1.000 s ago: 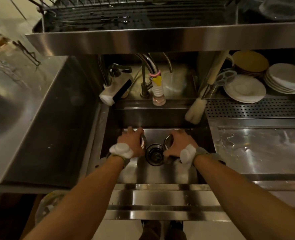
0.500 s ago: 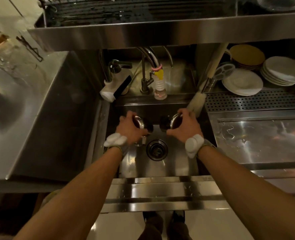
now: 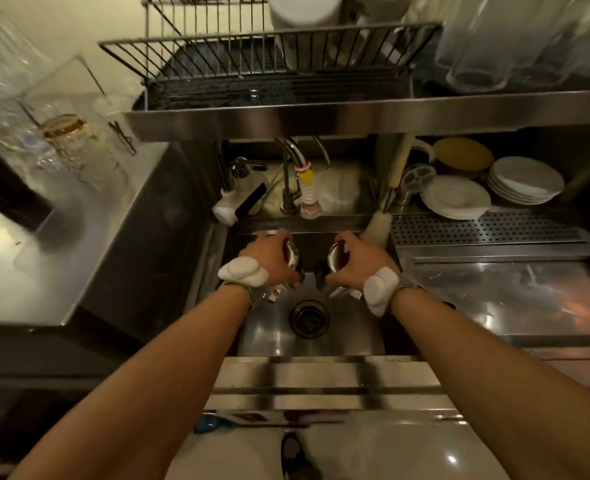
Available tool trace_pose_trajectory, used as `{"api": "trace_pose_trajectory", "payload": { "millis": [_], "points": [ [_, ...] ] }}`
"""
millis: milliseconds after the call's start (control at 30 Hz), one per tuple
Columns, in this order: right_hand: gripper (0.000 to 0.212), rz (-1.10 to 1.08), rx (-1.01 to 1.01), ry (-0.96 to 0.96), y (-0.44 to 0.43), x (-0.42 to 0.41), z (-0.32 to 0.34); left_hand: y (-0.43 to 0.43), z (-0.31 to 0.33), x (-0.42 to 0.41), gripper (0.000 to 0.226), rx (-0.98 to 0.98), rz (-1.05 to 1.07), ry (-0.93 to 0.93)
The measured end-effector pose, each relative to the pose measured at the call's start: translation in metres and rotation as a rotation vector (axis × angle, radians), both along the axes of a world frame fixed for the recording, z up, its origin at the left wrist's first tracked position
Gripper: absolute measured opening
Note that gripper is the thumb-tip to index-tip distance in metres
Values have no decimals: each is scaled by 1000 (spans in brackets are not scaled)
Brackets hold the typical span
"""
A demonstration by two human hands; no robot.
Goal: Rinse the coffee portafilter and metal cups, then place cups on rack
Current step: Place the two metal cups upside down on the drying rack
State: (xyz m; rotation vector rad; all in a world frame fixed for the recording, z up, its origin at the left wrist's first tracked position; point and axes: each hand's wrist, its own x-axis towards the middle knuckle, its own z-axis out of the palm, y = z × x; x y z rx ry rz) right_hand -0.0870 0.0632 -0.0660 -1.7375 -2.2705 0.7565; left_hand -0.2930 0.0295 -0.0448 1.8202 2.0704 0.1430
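- Lying stacked under shelf point(image 3: 355, 112), at right: plates point(image 3: 456, 199).
- Leaning just beside plates: brush point(image 3: 376, 226).
- Standing on shelf, top right: glasses point(image 3: 477, 46).
- Arching out below shelf: faucet point(image 3: 291, 152).

Worn at head height, looking steeply down, close over the stainless steel sink basin point(image 3: 350, 337) at frame centre; dark wire dish rack point(image 3: 217, 55) along the top.

A: What sort of place?
B: Café or commercial kitchen wash station. All stainless: sink point(image 3: 276, 337), counter point(image 3: 61, 271), overhead shelf point(image 3: 355, 114).
A: Evidence?
B: wire dish rack point(image 3: 252, 53) on the shelf, clear glasses point(image 3: 477, 39) beside it, stacked white saucers point(image 3: 525, 180), perforated drain tray point(image 3: 477, 228).
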Motion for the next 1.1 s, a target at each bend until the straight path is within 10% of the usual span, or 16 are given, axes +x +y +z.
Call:
{"api": "trace_pose_trajectory", "payload": {
  "millis": [1100],
  "points": [
    [82,275,794,189,1,-99,394,-29,378,-75,73,664,56,219]
  ]
}}
